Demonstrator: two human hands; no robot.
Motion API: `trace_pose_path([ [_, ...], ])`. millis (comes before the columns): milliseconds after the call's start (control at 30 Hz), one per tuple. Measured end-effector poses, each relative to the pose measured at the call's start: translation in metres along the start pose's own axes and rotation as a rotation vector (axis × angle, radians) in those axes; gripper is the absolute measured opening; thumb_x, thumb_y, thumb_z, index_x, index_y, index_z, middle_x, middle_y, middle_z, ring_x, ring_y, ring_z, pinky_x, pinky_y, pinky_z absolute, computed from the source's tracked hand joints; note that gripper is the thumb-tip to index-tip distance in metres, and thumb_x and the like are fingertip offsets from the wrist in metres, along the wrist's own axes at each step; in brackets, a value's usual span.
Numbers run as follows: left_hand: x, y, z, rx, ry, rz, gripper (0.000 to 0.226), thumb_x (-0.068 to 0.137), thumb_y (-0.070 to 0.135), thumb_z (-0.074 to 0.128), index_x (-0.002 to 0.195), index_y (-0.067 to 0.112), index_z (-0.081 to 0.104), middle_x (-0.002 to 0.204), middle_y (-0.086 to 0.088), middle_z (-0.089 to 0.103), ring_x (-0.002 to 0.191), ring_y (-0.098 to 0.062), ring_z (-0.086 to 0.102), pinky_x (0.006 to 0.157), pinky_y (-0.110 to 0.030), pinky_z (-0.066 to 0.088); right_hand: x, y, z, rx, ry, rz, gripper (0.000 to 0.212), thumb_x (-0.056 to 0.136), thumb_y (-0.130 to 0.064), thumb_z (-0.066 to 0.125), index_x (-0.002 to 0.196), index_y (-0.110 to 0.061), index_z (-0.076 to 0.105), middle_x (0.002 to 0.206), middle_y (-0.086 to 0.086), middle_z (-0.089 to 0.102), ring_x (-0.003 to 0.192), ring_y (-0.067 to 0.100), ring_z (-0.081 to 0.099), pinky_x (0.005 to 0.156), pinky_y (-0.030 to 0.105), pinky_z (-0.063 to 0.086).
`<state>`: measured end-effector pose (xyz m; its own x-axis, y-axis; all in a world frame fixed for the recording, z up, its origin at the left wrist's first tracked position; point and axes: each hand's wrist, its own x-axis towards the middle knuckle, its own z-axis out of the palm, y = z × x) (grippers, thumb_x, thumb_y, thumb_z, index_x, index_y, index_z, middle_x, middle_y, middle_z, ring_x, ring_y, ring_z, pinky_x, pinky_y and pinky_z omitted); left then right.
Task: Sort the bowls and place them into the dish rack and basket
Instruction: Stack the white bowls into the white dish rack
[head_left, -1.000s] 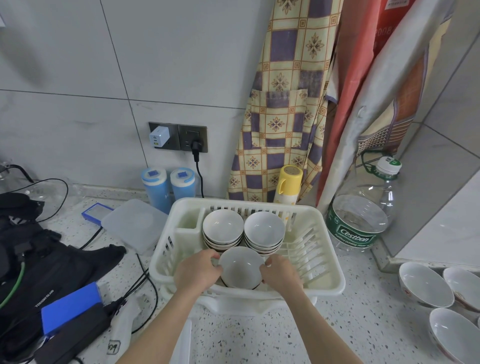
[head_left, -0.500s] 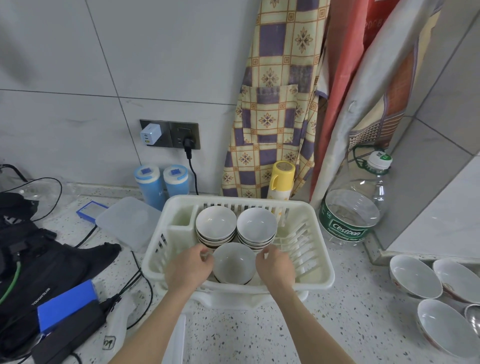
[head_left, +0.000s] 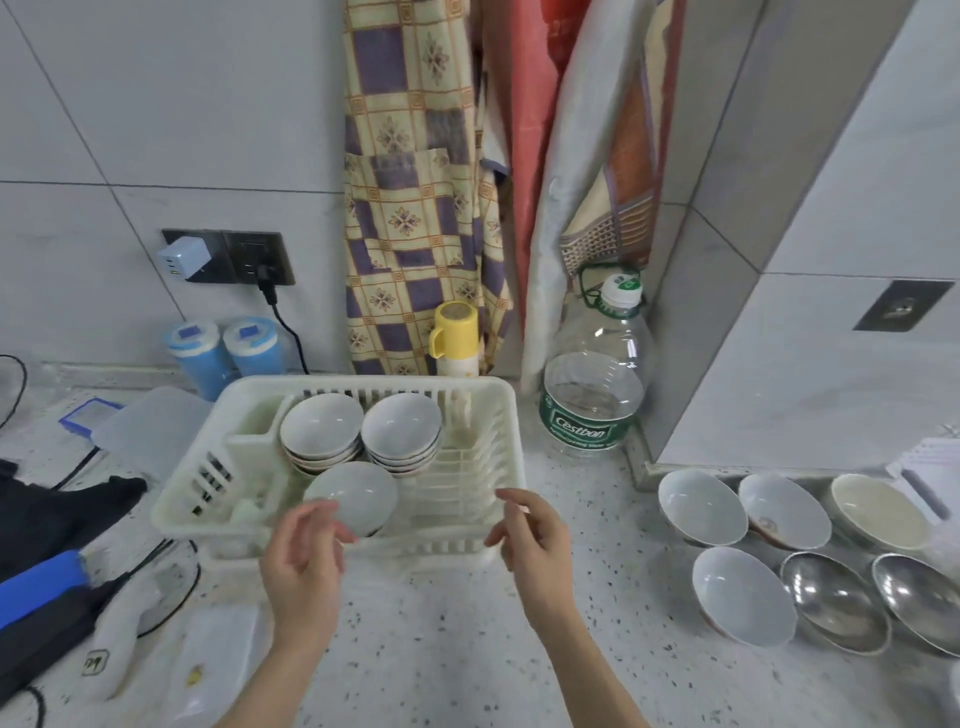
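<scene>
Inside the white dish rack (head_left: 511, 470), toward its near side, a single white bowl (head_left: 352, 498) leans tilted on the slats, its hollow facing me. Behind it, against the far wall of the rack, sit two stacks of white bowls: a left stack (head_left: 322, 431) and a right stack (head_left: 402, 433), side by side and touching or nearly so. My left hand (head_left: 304, 564) hovers just in front of the tilted bowl, at the rack's near rim, fingers loosely curled and holding nothing; whether a fingertip touches the bowl's edge I cannot tell. My right hand (head_left: 535, 540) hangs over the rack's near right corner, well apart from the tilted bowl, fingers relaxed and empty too.

Off to my right on the speckled bench (head_left: 452, 649), more bowls wait in two rows: three pale ceramic ones at the back (head_left: 701, 506), (head_left: 784, 512), (head_left: 878, 512), and in front of them a white bowl (head_left: 743, 595) beside two steel bowls (head_left: 834, 600), (head_left: 917, 597).

Just right of the rack stands a large clear water jug (head_left: 597, 379) with a green label. Behind the rack a yellow-capped bottle (head_left: 454, 338) stands against a checked apron (head_left: 410, 208) hanging on the tiled wall. To the left are two blue-lidded canisters (head_left: 223, 353), a translucent lid (head_left: 150, 428), a wall socket (head_left: 228, 257) with a charger and plug, and dark bags and cables (head_left: 57, 519).
</scene>
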<state>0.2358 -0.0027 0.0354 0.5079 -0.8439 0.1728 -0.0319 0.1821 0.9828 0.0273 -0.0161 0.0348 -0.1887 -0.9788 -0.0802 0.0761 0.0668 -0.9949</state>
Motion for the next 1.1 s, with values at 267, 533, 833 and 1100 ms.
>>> trace_pose_path([
  [267,-0.124,-0.02,0.143,0.145,-0.421,-0.313,0.02,0.085,0.041,0.063,0.076,0.024,0.066,0.062,-0.004,0.068,0.044,-0.012,0.048,0.05,-0.027,0.044,0.002,-0.001,-0.165,-0.121,0.237,0.157,0.022,0.095,-0.011,0.051,0.106,-0.022,0.067,0.068,0.002,0.072,0.055,0.011,0.048,0.056,0.026,0.039],
  [533,-0.189,-0.045,0.264,0.438,-0.749,-0.785,0.039,0.096,0.046,0.052,0.125,0.021,0.046,0.096,-0.003,0.074,0.046,-0.003,0.058,0.037,-0.013,0.036,-0.001,-0.001,-0.269,-0.105,0.312,0.226,0.025,0.093,-0.008,0.05,0.103,-0.022,0.068,0.066,-0.001,0.073,0.053,0.013,0.048,0.058,0.024,0.039],
  [833,-0.217,-0.065,0.303,0.349,-0.778,-0.932,0.026,0.089,0.019,0.051,0.114,0.024,0.056,0.076,-0.001,0.076,0.055,-0.011,0.064,0.051,-0.023,0.037,-0.004,0.01,-0.319,-0.055,0.334,0.275,0.021,0.094,-0.008,0.053,0.104,-0.016,0.069,0.067,0.004,0.072,0.047,0.01,0.044,0.05,0.023,0.04],
  [1100,-0.208,-0.073,0.274,0.25,-0.586,-0.891,0.028,0.088,0.008,0.051,0.113,0.012,0.062,0.07,-0.011,0.076,0.043,-0.008,0.045,0.043,-0.021,0.035,0.011,0.022,-0.329,-0.086,0.353,0.311,0.021,0.093,-0.007,0.052,0.102,-0.016,0.069,0.063,0.0,0.07,0.049,0.011,0.044,0.046,0.021,0.037],
])
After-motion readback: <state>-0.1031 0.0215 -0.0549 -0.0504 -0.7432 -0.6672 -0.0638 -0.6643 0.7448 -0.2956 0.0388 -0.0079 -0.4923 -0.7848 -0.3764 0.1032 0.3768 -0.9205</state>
